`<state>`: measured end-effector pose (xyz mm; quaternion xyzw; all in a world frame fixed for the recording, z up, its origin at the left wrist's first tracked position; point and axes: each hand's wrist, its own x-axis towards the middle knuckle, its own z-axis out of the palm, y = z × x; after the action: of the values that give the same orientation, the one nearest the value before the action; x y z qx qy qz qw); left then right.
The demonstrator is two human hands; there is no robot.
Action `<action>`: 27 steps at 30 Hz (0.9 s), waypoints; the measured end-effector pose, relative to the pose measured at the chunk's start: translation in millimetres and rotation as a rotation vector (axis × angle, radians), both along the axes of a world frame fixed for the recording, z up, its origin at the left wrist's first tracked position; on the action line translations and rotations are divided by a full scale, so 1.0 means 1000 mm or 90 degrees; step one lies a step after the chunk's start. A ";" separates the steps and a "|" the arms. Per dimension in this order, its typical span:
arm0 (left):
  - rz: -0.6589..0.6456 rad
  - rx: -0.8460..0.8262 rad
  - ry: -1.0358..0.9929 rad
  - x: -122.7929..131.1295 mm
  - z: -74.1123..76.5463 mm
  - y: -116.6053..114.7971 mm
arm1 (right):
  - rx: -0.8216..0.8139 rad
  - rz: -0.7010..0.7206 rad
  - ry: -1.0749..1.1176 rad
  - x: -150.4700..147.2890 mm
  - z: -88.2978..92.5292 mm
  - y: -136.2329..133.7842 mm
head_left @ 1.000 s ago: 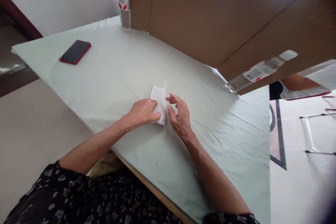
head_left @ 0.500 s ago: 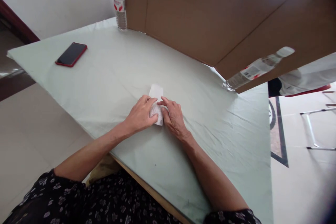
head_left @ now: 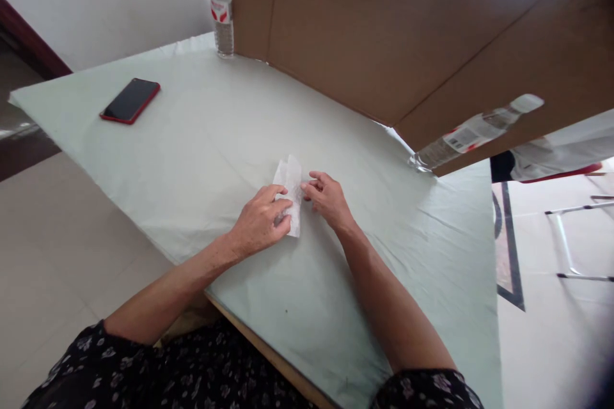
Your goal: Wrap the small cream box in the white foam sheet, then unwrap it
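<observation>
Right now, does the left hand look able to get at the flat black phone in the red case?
Probably yes, with a stretch: only pale green cloth lies between the left hand, on the thin white sheet, and the phone.

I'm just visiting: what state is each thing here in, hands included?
White paper: overlapping layers
Left hand: fingers bent over the paper, thumb apart
Right hand: fingers curled at the paper's right edge; contact unclear
Phone: flat, screen dark
Bottle at picture left: upright, capped
Bottle at picture right: capped; slanted in the picture
Cloth: spread out, wrinkled on the right
Brown panel: standing upright
</observation>
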<state>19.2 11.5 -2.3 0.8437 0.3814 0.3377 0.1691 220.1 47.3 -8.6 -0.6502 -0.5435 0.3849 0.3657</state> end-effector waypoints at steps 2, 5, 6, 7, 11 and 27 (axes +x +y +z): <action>0.001 0.011 -0.006 0.000 0.000 -0.001 | -0.064 0.006 0.038 -0.004 0.004 0.012; 0.002 0.027 -0.007 0.001 -0.001 -0.002 | -0.098 0.025 0.068 -0.011 0.011 0.025; 0.002 0.031 -0.005 0.001 -0.001 -0.002 | -0.101 0.038 0.073 -0.013 0.013 0.028; 0.000 0.033 -0.001 0.002 -0.001 -0.002 | -0.106 0.054 0.078 -0.014 0.015 0.031; -0.017 0.027 0.000 0.002 0.000 0.000 | -0.133 0.125 0.106 -0.015 0.016 0.039; 0.153 -0.013 0.008 0.002 0.003 -0.011 | 0.107 0.193 0.176 -0.014 0.030 -0.016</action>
<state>21.1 0.9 0.6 0.7920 0.4845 0.3465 0.1337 205.6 31.2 21.7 -0.4695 -0.6099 0.4744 0.4273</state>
